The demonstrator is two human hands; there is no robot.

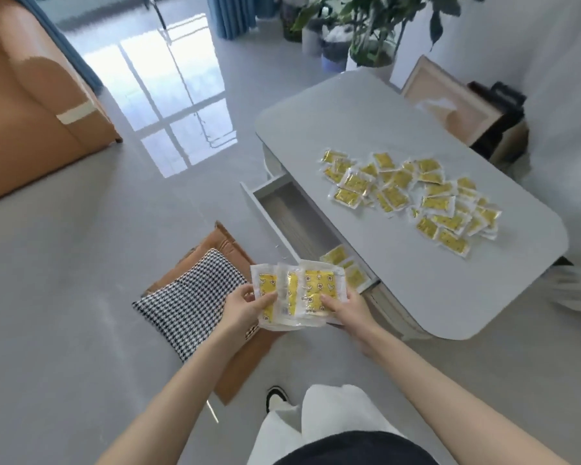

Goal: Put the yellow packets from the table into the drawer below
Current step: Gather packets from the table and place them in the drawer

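Fanned stack of yellow packets (302,290) is gripped at both ends by left hand (245,302) and right hand (344,308), just before the open drawer (296,219), right hand nearer. A few stowed packets (339,258) are seen inside the drawer. A loose pile (413,196) is seen beyond the drawer, on the table (349,129).

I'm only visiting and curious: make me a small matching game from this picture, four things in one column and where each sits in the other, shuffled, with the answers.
Things
1. fanned packets
2. scattered packets
3. checked cushion
4. potted plant

Places
A. on the cardboard on the floor
B. beyond the far end of the table
C. held between the left hand and the right hand
D. spread on the table

Pairs: 1-C, 2-D, 3-A, 4-B
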